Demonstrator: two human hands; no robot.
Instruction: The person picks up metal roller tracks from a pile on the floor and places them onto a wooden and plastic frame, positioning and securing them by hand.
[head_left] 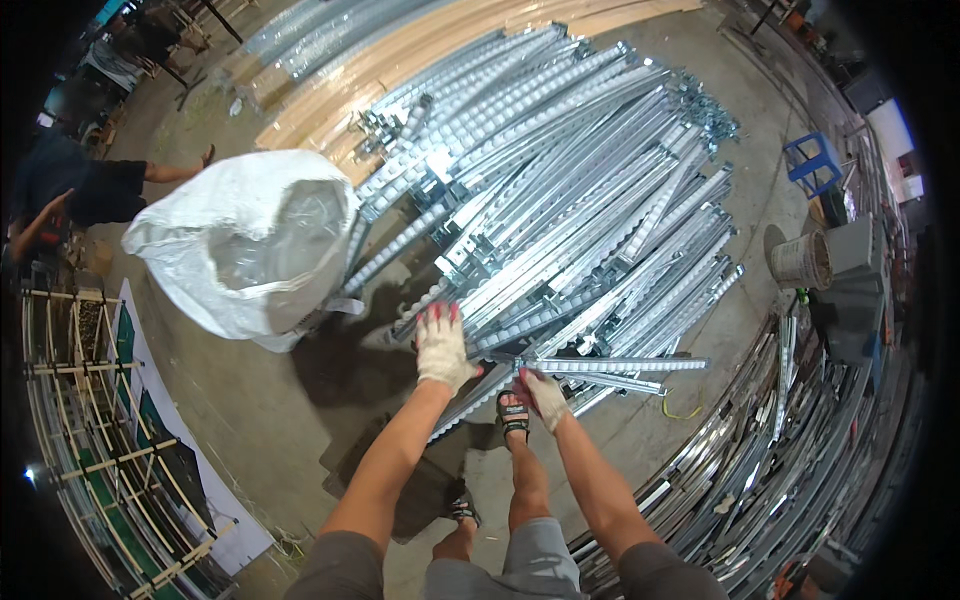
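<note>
A large heap of long silvery metal rails (600,200) lies on the floor before me, its pieces crossing at many angles. My left hand (441,345), in a pale work glove with reddish fingertips, is over the near left edge of the heap. Its fingers are stretched out and hold nothing that I can see. In a matching glove, my right hand (545,396) is closed at the near end of a metal rail (620,365) that points to the right. The fingertips there are partly hidden. Left of the heap stands a white woven sack (175,240) with clear plastic inside.
Wooden boards (310,110) lie beyond the heap. On the right are a blue stool (812,163), a bucket (800,262) and a stack of dark metal bars (740,470). A rack (110,465) fills the lower left. Another person (100,190) is at the far left.
</note>
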